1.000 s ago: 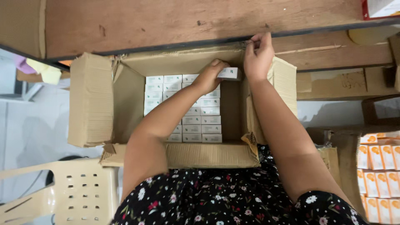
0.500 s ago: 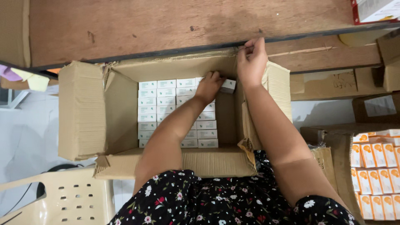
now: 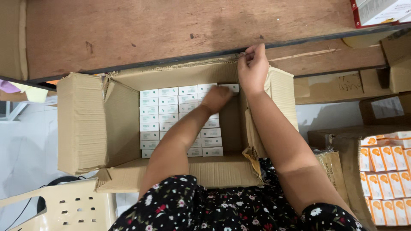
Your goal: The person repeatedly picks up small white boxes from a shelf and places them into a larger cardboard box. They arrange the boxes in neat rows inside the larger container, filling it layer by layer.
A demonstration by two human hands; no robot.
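Left hand: my fingers closed on a small white carton, far right in the open brown cardboard box.
Right hand: fingers pinching the box's far rim.

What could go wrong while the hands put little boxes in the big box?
The small white box under the left hand might jam in the narrow gap by the carton wall and get crushed. The right hand grips the far corner; if it slips, the torn flap side may sag inward.
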